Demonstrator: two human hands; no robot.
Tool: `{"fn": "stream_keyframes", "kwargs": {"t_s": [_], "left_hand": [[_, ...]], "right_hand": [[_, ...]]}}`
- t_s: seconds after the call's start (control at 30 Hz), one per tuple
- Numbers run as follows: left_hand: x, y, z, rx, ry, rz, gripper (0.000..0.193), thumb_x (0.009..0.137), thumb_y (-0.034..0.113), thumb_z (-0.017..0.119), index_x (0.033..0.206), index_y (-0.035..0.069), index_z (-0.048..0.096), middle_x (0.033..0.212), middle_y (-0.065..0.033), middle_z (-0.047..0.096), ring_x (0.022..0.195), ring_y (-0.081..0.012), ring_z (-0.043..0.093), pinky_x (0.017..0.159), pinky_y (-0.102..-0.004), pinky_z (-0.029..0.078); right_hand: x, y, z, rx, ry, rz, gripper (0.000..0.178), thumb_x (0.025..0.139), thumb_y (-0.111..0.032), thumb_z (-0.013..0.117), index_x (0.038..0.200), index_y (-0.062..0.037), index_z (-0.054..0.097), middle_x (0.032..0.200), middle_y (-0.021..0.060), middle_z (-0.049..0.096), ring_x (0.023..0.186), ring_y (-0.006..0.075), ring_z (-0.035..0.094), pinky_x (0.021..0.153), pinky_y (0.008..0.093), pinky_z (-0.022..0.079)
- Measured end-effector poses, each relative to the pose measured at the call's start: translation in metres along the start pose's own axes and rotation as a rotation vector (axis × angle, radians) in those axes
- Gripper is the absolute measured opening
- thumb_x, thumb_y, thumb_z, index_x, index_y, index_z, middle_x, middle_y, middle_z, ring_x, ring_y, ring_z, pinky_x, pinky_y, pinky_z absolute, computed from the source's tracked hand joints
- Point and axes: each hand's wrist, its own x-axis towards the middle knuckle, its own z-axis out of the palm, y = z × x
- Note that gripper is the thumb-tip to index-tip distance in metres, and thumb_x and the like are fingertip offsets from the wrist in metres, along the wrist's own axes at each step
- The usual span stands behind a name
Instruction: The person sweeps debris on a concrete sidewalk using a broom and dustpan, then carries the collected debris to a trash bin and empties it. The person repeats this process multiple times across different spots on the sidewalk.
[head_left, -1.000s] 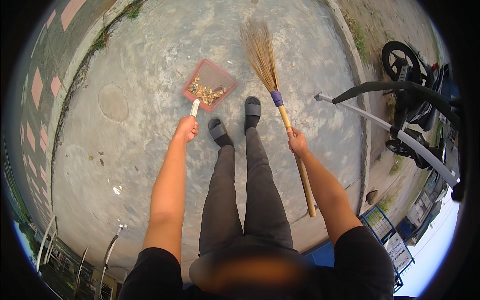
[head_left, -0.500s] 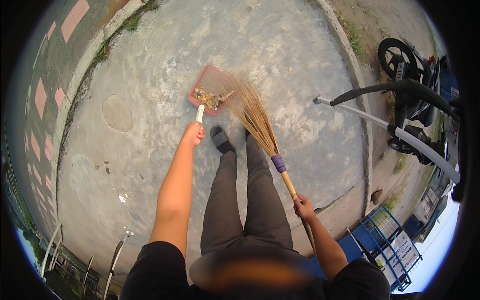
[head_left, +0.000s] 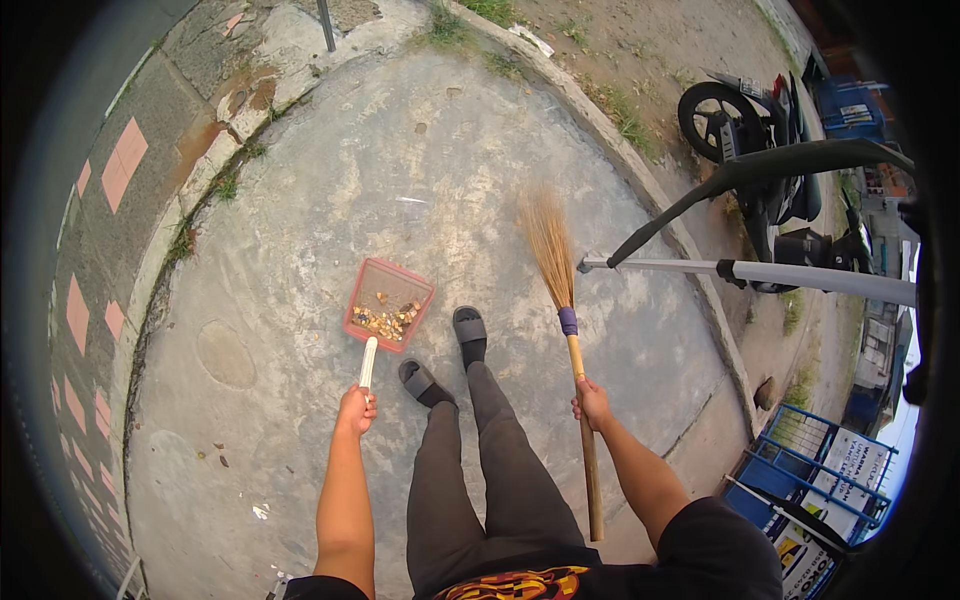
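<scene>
Close in, the left hand (head_left: 356,409) has its fingers wrapped round the white handle of a red mesh plastic dustpan (head_left: 389,316), which sits low over the grey concrete pad (head_left: 300,240) just ahead of the black sandals (head_left: 445,360). A heap of brown leaf scraps already lies in it, so much of the sweeping looks done. The right hand (head_left: 592,404) grips the wooden-handled straw broom (head_left: 560,290), bristles pointing forward on the concrete. A few scraps remain at lower left. Farther right, a blue metal rack (head_left: 800,480) holds white rectangular signboards; beyond, a parked black motorbike (head_left: 750,130).

left hand (head_left: 356,410) gripping dustpan (head_left: 388,318), right hand (head_left: 593,404) gripping broom (head_left: 566,330)
</scene>
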Motion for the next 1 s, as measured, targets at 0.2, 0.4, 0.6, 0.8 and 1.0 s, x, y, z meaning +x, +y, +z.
{"fn": "stream_keyframes", "kwargs": {"t_s": [0.2, 0.4, 0.6, 0.8, 1.0], "left_hand": [[0.001, -0.019, -0.016, 0.040, -0.022, -0.009, 0.054, 0.093, 0.003, 0.045, 0.144, 0.011, 0.030, 0.074, -0.0025, 0.047, 0.051, -0.0075, 0.038, 0.040, -0.0230, 0.029], [0.010, -0.034, -0.017, -0.009, 0.025, -0.068, 0.018, 0.096, 0.005, 0.045, 0.114, 0.006, 0.043, 0.073, -0.0038, 0.047, 0.051, -0.0066, 0.037, 0.037, -0.0212, 0.026], [0.024, -0.036, 0.010, -0.110, 0.102, -0.096, 0.008, 0.095, 0.005, 0.046, 0.102, 0.001, 0.045, 0.072, -0.0042, 0.047, 0.050, -0.0069, 0.039, 0.038, -0.0221, 0.028], [0.029, -0.029, 0.024, -0.123, 0.151, -0.083, 0.007, 0.095, 0.004, 0.046, 0.100, 0.000, 0.045, 0.070, -0.0039, 0.047, 0.050, -0.0068, 0.038, 0.038, -0.0216, 0.028], [0.015, -0.016, 0.036, -0.168, 0.120, -0.066, 0.011, 0.093, 0.002, 0.044, 0.104, -0.002, 0.045, 0.071, -0.0044, 0.047, 0.050, -0.0059, 0.038, 0.038, -0.0204, 0.027]], "right_hand": [[-0.030, 0.035, 0.022, -0.240, -0.160, 0.061, 0.031, 0.105, -0.035, 0.053, 0.116, -0.0075, 0.063, 0.061, 0.0020, 0.051, 0.043, 0.0117, 0.047, 0.039, 0.0288, 0.040], [-0.034, 0.003, 0.042, -0.250, -0.164, -0.128, 0.037, 0.106, -0.035, 0.053, 0.128, -0.0070, 0.061, 0.058, 0.0002, 0.050, 0.041, 0.0104, 0.046, 0.038, 0.0272, 0.037], [0.144, -0.232, 0.157, -0.405, 0.013, -0.610, 0.028, 0.105, -0.026, 0.047, 0.126, -0.0089, 0.057, 0.062, 0.0022, 0.051, 0.043, 0.0143, 0.052, 0.039, 0.0329, 0.045], [0.211, -0.357, 0.245, -0.754, 0.008, -0.574, 0.029, 0.103, -0.026, 0.049, 0.118, -0.0063, 0.063, 0.063, 0.0076, 0.057, 0.043, 0.0185, 0.056, 0.040, 0.0365, 0.049], [0.137, -0.168, 0.160, -0.917, -0.047, -0.570, 0.046, 0.102, -0.028, 0.053, 0.145, -0.0143, 0.054, 0.066, 0.0091, 0.060, 0.044, 0.0167, 0.054, 0.042, 0.0357, 0.048]]}}
